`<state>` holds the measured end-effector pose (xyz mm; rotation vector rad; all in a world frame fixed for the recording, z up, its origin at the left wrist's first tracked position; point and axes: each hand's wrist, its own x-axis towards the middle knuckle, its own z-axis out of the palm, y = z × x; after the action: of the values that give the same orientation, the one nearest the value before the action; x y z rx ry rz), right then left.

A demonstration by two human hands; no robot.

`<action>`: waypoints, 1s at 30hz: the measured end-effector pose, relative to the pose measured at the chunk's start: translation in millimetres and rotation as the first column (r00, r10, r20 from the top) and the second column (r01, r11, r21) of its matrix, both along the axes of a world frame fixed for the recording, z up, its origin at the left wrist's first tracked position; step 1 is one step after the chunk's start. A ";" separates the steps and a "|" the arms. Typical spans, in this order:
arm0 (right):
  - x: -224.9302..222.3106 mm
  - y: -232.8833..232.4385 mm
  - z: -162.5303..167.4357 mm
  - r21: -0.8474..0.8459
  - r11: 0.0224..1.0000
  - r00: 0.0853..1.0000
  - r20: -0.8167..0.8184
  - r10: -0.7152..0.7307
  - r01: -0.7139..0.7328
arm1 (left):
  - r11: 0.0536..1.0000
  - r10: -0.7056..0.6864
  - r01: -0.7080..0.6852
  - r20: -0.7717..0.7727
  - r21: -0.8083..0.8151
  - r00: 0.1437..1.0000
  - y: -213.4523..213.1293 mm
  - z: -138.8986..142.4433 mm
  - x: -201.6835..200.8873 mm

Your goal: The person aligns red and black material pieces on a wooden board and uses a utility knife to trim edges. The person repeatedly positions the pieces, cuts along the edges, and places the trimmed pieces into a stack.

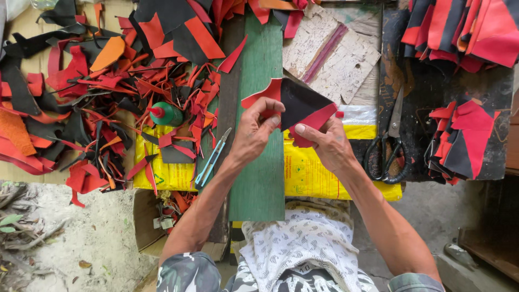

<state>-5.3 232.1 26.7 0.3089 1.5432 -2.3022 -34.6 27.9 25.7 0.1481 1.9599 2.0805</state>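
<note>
Leather piece, black with red edges, is held up between both hands above the green board on the desk. The left hand pinches its near-left red corner, fingers closed on it; the right hand grips the lower right edge, thumb pressed on top. The piece could slip or crease if either pinch loosens, since only its edges are held, and it might drop among the red and black scraps to the left. Its long axis runs from upper left to lower right, with a pointed corner aimed away toward the pale cork sheet. Scissors lie just right of the hands.
</note>
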 end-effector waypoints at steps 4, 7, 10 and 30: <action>-0.4 -14.0 8.0 -0.149 0.988 0.998 0.060 -0.032 0.041 | 0.996 0.060 -0.060 -0.007 -0.070 0.998 3.3 -3.5 5.1; -0.3 -18.5 11.3 -0.187 0.982 0.998 0.046 -0.032 0.040 | 0.997 0.068 -0.068 -0.035 -0.023 0.997 5.9 2.8 5.7; -0.2 -19.2 10.6 -0.182 0.982 0.998 0.030 -0.051 0.055 | 0.997 0.016 -0.026 -0.134 -0.073 0.991 1.3 17.0 3.9; 30.7 6.6 57.9 -0.447 0.890 0.963 0.188 0.196 -0.094 | 0.902 -0.363 0.163 -0.499 -0.399 0.787 -42.9 43.4 -16.4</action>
<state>25.4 238.7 84.6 0.3118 0.8771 -2.3165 -51.0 -15.0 69.2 1.0160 2.4095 1.5905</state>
